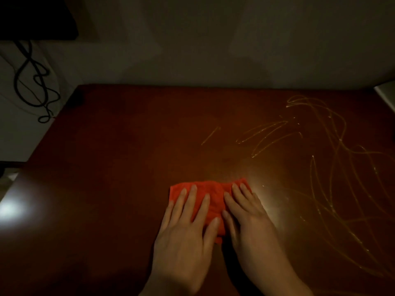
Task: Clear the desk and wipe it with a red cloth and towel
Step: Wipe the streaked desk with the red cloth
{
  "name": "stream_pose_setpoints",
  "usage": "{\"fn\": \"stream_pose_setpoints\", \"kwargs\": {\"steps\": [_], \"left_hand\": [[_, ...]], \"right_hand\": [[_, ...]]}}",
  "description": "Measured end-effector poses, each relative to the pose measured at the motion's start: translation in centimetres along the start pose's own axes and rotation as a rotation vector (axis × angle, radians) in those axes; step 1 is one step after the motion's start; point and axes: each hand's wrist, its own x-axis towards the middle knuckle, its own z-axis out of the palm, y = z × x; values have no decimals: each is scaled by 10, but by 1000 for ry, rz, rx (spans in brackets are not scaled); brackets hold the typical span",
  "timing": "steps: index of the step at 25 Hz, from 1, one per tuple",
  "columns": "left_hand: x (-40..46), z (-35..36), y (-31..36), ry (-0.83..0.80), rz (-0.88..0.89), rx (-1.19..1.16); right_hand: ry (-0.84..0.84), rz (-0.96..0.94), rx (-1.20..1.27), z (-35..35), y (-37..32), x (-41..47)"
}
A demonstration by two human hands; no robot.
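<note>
The red cloth (pixel 210 194) lies folded flat on the near middle of the dark wooden surface (pixel 119 133), its long axis running left to right across the person's front; it sits directly under both hands, so neither has to reach for it. The looping wet streaks (pixel 333 146) lie to the right of the cloth and beyond it, well apart from its right edge at their far end and nearer at the front; the coming wipe, I judge, turns on carrying the cloth rightward and away, and the right hand is the nearer to that patch. The left hand (pixel 188 227) rests palm down on the cloth's left half, fingers spread and fully extended, pinching nothing; the right hand (pixel 249 212) presses flat on the right half, fingers straight and close together, likewise not gripping; both merely bear down on the fabric. Off the surface's left edge, dark cables (pixel 35 82) hang against the wall.
</note>
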Motion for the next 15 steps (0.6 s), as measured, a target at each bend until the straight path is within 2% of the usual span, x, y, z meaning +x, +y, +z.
{"fn": "stream_pose_setpoints", "kwargs": {"steps": [2,6,10,12,15], "left_hand": [[4,-1,-2,-17,2,20],[59,-12,-12,96,20,56],[123,-26,-17,66,23,61],[128,-25,-19,71,33,57],[89,-16,-18,66,49,52]], "right_hand": [[11,-2,-23,2,1,1],[-7,-25,-4,4,8,52],[-16,11,-24,6,14,115],[-6,18,-21,6,13,116],[13,-11,7,2,9,83]]}}
